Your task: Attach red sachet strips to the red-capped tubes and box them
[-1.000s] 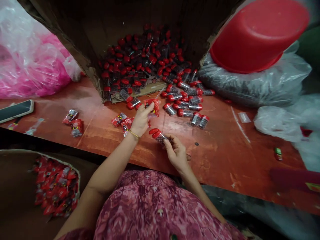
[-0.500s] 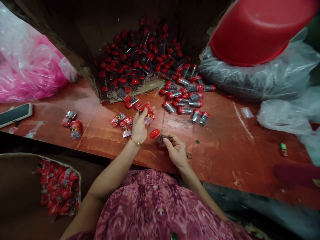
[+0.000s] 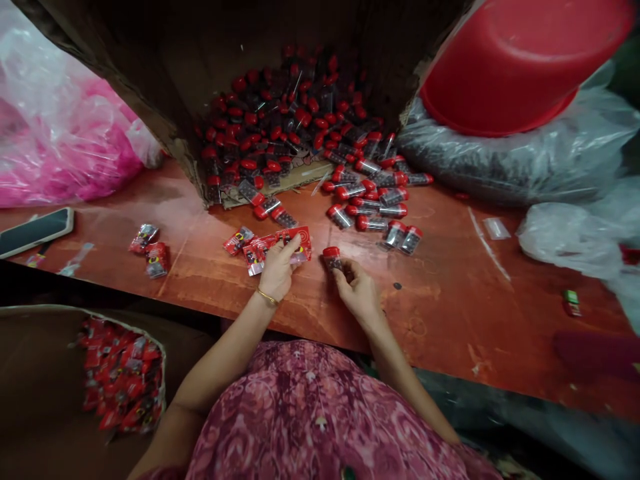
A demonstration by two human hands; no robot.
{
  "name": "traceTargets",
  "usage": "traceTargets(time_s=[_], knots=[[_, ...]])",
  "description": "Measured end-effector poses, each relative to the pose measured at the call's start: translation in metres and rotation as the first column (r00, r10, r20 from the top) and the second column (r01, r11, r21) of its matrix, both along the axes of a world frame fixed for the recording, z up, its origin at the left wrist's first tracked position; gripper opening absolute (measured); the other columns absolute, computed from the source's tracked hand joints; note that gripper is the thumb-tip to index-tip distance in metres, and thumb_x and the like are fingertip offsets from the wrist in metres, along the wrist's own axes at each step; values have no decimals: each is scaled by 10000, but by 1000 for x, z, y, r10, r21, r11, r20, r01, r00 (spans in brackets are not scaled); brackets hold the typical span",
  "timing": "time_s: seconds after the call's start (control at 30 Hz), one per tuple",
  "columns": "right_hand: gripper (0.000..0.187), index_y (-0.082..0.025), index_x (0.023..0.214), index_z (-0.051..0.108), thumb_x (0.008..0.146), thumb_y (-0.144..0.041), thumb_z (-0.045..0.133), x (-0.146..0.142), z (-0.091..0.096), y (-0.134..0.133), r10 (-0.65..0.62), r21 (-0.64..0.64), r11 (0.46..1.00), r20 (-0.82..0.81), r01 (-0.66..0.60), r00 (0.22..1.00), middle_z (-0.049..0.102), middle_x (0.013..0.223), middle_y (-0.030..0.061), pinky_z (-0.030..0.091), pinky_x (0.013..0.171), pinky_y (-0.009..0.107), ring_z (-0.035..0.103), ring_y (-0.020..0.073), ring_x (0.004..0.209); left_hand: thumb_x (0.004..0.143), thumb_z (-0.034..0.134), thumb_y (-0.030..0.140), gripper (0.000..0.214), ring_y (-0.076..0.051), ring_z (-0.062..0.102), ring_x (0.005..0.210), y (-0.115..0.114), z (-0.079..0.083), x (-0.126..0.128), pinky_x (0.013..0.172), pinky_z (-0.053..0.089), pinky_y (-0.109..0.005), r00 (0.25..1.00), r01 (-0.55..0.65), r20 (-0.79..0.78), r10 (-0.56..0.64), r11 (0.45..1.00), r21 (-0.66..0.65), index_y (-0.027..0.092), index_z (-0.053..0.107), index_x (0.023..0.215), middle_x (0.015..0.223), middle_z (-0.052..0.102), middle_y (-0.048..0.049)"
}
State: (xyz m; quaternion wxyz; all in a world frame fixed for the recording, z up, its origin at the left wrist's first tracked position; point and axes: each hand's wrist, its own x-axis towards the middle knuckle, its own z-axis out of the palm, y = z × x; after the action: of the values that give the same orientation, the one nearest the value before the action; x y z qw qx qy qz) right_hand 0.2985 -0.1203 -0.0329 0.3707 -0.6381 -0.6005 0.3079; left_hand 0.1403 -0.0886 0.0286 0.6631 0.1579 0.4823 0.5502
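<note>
Reddish tabletop (image 3: 445, 257) beneath, bottle (image 3: 331, 255) juts from right grip (image 3: 361, 292).

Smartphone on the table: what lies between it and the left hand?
From the smartphone to the left hand, the head view shows a clear plastic scrap, two red printed packets, then more red packets by the hand.
</note>
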Motion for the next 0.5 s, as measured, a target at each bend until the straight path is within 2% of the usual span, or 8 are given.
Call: traceTargets(time_s=[0.07,0.13,0.17,0.27,0.4,0.5], knots=[[305,-161,1028,607,775,-325,558,-1,8,0,-57,166,985,117,37,992,650,959,122,449,837,459,579,259,911,662,726,265,174,-79,599,550,-2,-1,4,562,434,-186,1000,-26,-12,26,1000,-13,130,630,714,635,665,-1],[336,-174,1083,579,778,-317,576,-7,16,-1,-46,324,946,102,10,994,620,1060,132,441,876,455,557,259,991,639,744,272,194,-70,577,531,-4,-1,9,562,426,-189,999,-32,2,32,999,-24,130,631,709,603,642,17],[347,-186,1106,565,783,-312,581,-11,19,-2,-5,365,931,66,-19,998,620,1055,121,461,854,429,569,242,963,630,749,272,199,-67,566,519,-5,-1,11,563,423,-193,999,-31,17,31,999,-28,132,631,708,592,633,23],[355,-207,1134,544,792,-290,585,-24,25,-5,94,381,922,-50,-68,994,643,943,76,509,723,348,598,183,777,629,746,275,193,-71,549,500,-8,1,19,567,418,-211,998,-21,61,22,999,-25,134,627,688,577,623,26],[275,-213,1093,573,832,-271,511,-32,23,-2,43,344,939,-104,-4,994,660,918,66,512,733,342,610,179,781,619,748,296,205,-75,545,511,-12,3,27,563,411,-215,997,-7,76,9,1000,-28,142,617,652,572,621,25],[240,-208,1021,615,844,-275,467,-29,19,2,10,355,935,-40,5,999,677,846,62,512,710,346,617,184,742,584,770,317,231,-77,550,523,-15,4,29,572,424,-213,998,5,62,-2,999,-48,145,626,642,579,632,22]])
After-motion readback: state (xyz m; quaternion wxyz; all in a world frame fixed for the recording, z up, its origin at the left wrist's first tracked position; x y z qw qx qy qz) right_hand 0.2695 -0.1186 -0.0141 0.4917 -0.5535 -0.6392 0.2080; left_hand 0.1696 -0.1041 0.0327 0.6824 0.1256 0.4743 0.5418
